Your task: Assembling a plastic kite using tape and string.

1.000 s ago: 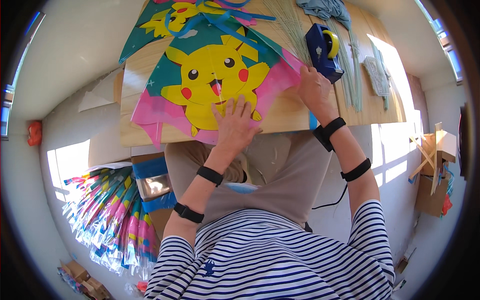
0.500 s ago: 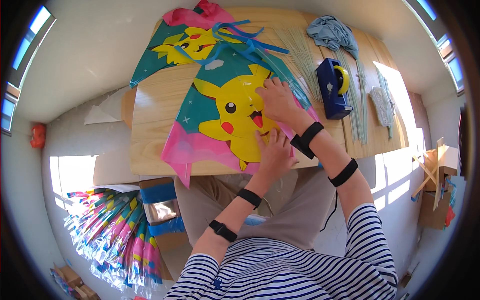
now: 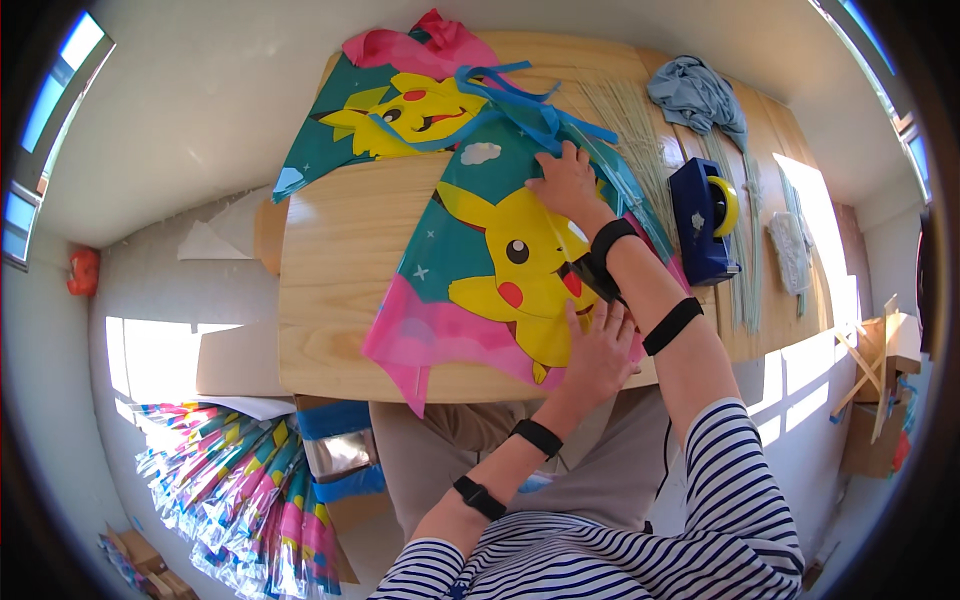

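A kite of thin, shiny sheet (image 3: 437,262), teal and pink with a big yellow cartoon creature on it, lies spread over the table's front. My right hand (image 3: 568,188) rests on its upper part by the creature's ear, fingers apart and slightly bent. Lower down, my left hand (image 3: 600,352) lies with fingers spread on the creature's lower right side. My right wrist and its black band cover part of the creature's face. Blue ribbons (image 3: 540,118) lie loose across the kite's top. Behind to the left is a second kite (image 3: 345,100) of the same print, partly folded.
Right of the kite stand a dark blue tape dispenser (image 3: 700,235) with a yellow core, bundles of thin pale rods (image 3: 632,125), a clear box (image 3: 788,252) and a grey-blue cloth (image 3: 695,92). Many wrapped kites (image 3: 235,480) are piled at lower left, beside a box (image 3: 340,450).
My right hand has slid up the kite, from the creature's face toward the ear and teal part. My left hand keeps its place on the kite. The whole view has shifted.
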`<state>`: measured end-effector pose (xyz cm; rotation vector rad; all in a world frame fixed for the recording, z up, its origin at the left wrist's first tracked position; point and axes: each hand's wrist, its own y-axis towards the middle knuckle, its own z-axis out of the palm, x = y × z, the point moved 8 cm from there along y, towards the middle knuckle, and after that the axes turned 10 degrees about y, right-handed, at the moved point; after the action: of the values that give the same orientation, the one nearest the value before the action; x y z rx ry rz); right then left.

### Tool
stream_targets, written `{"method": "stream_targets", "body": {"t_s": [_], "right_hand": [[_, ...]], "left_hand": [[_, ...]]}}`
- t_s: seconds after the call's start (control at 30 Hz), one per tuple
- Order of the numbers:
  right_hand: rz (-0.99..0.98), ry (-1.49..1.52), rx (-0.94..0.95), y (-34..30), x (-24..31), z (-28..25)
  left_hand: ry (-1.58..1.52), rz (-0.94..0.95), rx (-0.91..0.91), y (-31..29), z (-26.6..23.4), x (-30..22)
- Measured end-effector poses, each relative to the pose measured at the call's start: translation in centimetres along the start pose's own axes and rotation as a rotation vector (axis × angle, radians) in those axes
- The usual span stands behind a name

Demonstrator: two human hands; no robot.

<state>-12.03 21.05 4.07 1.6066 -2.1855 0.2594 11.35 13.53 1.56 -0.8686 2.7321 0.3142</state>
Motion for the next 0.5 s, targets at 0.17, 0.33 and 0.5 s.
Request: {"method": "stream_targets", "body": {"t_s": [0.17, 0.33, 0.5], "right_hand": [[-0.238, -0.13, -0.16, 0.9, 1.6, -0.1], [-0.229, -0.189, -0.138, 1.3, 1.4, -1.0], [-0.489, 0.399, -0.077, -7.0, 7.8, -4.7]], "left_hand": [[-0.013, 0.026, -0.011, -0.4, -0.4, 0.4], [-0.087, 0.043, -0.025, -0.5, -1.0, 0.2], [-0.258, 0.009, -0.192, -2.3, -1.9, 2.8]]}}
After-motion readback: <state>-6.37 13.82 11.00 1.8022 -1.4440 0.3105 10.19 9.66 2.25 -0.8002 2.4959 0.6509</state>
